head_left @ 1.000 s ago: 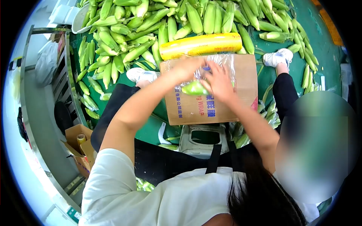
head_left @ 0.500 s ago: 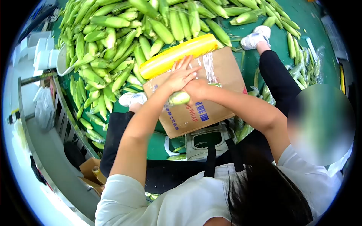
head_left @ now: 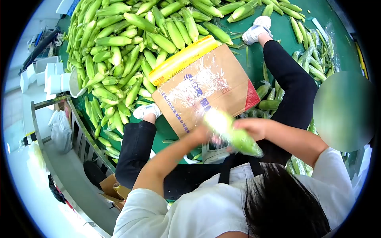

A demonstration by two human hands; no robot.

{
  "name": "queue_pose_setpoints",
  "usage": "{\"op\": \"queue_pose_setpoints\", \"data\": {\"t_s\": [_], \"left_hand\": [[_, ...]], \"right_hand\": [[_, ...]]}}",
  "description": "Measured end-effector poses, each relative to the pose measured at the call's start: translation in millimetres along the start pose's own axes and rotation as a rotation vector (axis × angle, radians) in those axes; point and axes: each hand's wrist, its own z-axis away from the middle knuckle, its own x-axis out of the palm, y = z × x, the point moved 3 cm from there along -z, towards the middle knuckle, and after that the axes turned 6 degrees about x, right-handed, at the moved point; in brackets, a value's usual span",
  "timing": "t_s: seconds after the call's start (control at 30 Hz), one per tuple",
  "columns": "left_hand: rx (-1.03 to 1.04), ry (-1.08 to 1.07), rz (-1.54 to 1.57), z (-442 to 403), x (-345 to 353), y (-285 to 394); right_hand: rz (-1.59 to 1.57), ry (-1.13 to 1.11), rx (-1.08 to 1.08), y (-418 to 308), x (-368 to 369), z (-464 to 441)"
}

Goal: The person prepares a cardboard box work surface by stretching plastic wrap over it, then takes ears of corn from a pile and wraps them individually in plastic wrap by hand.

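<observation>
An ear of corn (head_left: 243, 141), green and shiny with clear film around it, is held at a slant over my lap, by the near edge of a cardboard box (head_left: 234, 75). My left hand (head_left: 201, 134), smeared by motion, grips it from the left with fingers partly hidden beneath. My right hand (head_left: 256, 126) is closed around its right side. Creased clear film (head_left: 198, 79) lies across the box top. Along the box's far edge rests a yellow roll of cling film (head_left: 184, 59).
A large heap of green corn ears (head_left: 115, 51) covers the green floor ahead and to the left. Bagged corn ears (head_left: 313, 61) lie to the right. A metal-framed rack (head_left: 71, 119) with a hanging plastic bag (head_left: 61, 133) stands at the left. A grey stool (head_left: 212, 154) sits under the box.
Both hands have come back from the box top toward my body, lifting the ear of corn off the box. Film now lies spread where they pressed. The whole view has shifted slightly.
</observation>
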Motion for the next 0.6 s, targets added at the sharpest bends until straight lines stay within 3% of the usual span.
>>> {"op": "queue_pose_setpoints", "data": {"t_s": [0.03, 0.07, 0.17, 0.2, 0.27, 0.33, 0.37, 0.4, 0.43, 0.47, 0.5, 0.53, 0.57, 0.6], "left_hand": [[0.150, -0.019, 0.222, 25.4, 10.0, 38.4], [0.331, -0.054, 0.084, 29.6, -18.3, 85.9], [0.067, 0.526, -0.227, 12.5, -110.3, 131.6], [0.007, 0.558, -0.388, 2.5, -140.9, 143.0], [0.111, 0.255, -0.597, -31.1, -196.5, 163.2], [-0.185, -0.289, -0.304, -47.6, -191.8, 147.1], [-0.057, -0.119, -0.396, -53.0, -185.9, 134.2], [-0.082, -0.182, 0.011, -60.4, -175.3, 114.3], [-0.115, -0.241, 0.424, -70.0, -167.2, 94.6], [-0.210, -0.337, 0.729, -82.4, -175.7, 90.0], [-0.359, -0.413, 1.049, -94.0, -184.4, 85.7], [-0.536, -0.474, 1.303, -105.0, -193.5, 81.5], [-0.406, -0.388, 1.313, -124.7, -196.5, 70.2], [-0.276, -0.296, 1.326, -140.6, -196.8, 53.8]], "right_hand": [[-0.104, -0.035, -0.100, -14.0, 11.1, 19.2], [-0.212, -0.069, -0.203, -28.6, 20.5, 40.2], [0.037, 0.095, -0.059, -25.1, -6.9, 52.6], [0.158, 0.145, 0.013, -24.8, -11.6, 48.9], [0.376, 0.097, 0.184, -32.5, 15.8, 49.5], [0.592, 0.100, 0.233, -49.8, 32.8, 55.7], [1.086, 0.213, -0.009, -64.7, 30.3, 63.2], [1.575, 0.326, -0.263, -78.2, 31.7, 70.1], [1.999, 0.787, -0.223, -87.0, 67.5, 101.9], [2.196, 0.990, -0.450, -90.0, 52.9, 109.6], [2.276, 0.933, -0.688, -106.5, 65.9, 136.6], [2.413, 1.033, -0.689, -121.8, 56.7, 156.6], [2.378, 1.243, -0.727, -137.9, 39.8, 180.4], [2.007, 1.528, -0.516, -161.0, 26.3, 207.1]]}}
